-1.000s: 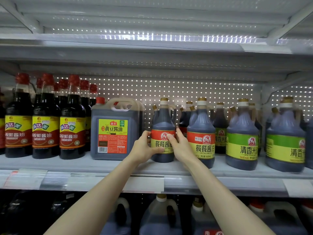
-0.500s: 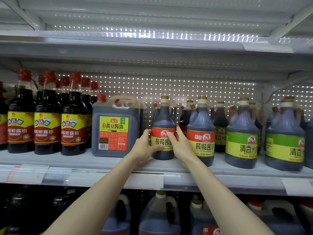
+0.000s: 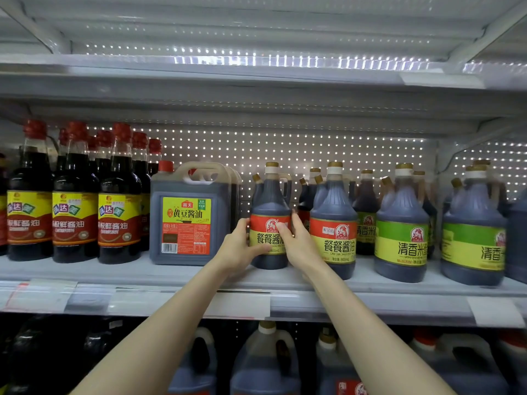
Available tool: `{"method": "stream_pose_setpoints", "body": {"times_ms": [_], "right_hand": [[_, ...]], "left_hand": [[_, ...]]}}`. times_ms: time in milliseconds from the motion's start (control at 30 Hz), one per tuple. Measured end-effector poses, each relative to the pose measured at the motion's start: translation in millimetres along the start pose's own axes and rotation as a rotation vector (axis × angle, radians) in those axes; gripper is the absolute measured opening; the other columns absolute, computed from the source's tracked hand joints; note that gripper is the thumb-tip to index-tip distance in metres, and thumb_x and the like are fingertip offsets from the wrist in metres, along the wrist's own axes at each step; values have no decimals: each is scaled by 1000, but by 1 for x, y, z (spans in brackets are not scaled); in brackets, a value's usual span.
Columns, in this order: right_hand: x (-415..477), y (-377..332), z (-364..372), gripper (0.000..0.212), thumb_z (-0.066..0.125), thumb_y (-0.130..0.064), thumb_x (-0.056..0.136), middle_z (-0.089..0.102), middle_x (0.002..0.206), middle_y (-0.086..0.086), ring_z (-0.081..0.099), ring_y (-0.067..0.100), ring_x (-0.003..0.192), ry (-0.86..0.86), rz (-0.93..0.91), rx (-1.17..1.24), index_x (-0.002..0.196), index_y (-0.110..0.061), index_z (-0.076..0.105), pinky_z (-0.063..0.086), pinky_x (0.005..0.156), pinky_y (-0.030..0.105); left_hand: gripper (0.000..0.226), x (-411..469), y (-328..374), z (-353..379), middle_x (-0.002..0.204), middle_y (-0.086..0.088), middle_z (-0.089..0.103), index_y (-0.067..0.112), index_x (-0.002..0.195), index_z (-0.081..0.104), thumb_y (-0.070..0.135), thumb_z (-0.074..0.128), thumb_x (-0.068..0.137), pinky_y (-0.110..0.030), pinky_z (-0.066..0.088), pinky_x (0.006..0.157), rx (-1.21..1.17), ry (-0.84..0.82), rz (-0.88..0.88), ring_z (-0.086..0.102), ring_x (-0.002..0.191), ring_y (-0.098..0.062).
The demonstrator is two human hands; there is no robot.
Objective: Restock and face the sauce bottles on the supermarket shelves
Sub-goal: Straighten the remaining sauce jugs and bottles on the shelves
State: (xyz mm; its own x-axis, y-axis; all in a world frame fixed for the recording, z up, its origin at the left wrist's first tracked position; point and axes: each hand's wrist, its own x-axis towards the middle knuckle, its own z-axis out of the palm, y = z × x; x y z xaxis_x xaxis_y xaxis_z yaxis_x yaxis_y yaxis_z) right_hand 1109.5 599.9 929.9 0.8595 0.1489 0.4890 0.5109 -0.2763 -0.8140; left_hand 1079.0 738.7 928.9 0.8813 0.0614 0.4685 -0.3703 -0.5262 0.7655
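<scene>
1. The red-labelled sauce bottle (image 3: 269, 218) stands upright on the shelf (image 3: 142, 273), between the square jug (image 3: 188, 215) and a matching bottle (image 3: 333, 223).
2. The left hand (image 3: 238, 249) wraps its left side.
3. The right hand (image 3: 299, 246) clasps its right side, fingers over the label.

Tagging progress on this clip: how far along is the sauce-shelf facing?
Done, apparently: the red-capped bottles, the square jug and the green-label bottles stand upright, labels forward. In hand: left hand and right hand both grip the red-label bottle, standing on the shelf. Left: it sits further back than its twin beside it, so likely pulling it level.
</scene>
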Motion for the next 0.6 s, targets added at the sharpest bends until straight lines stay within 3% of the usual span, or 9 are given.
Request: {"method": "stream_pose_setpoints", "body": {"times_ms": [100,367,500,600], "right_hand": [[-1,-2,0,51,41,-37,101,54,136,2,55,20,118,6,8,-16,149,-27,27,47,101,44],[-18,-17,-14,57,46,-31,101,44,147,4,48,18,127,56,-54,-3,152,-22,22,45,101,35],[-36,-26,-34,51,50,-28,99,51,140,3,49,8,114,57,-112,66,147,-20,35,47,88,18],[-46,-26,-53,45,54,-28,97,59,126,-1,54,7,108,88,-170,21,140,-17,47,45,73,5]], "left_hand": [[63,-1,1,0,121,-3,59,12,138,35,14,70,86,-18,45,80,3,-2,-4,56,97,-9],[64,-9,15,-6,123,-6,58,9,138,36,20,71,86,-22,45,82,44,56,-21,54,98,-11],[51,-18,27,-6,113,-2,60,8,127,48,22,72,84,-17,45,75,82,176,69,58,100,-14],[47,-26,43,5,108,0,61,9,124,52,24,72,84,-22,45,80,73,200,131,58,98,-12]]}}
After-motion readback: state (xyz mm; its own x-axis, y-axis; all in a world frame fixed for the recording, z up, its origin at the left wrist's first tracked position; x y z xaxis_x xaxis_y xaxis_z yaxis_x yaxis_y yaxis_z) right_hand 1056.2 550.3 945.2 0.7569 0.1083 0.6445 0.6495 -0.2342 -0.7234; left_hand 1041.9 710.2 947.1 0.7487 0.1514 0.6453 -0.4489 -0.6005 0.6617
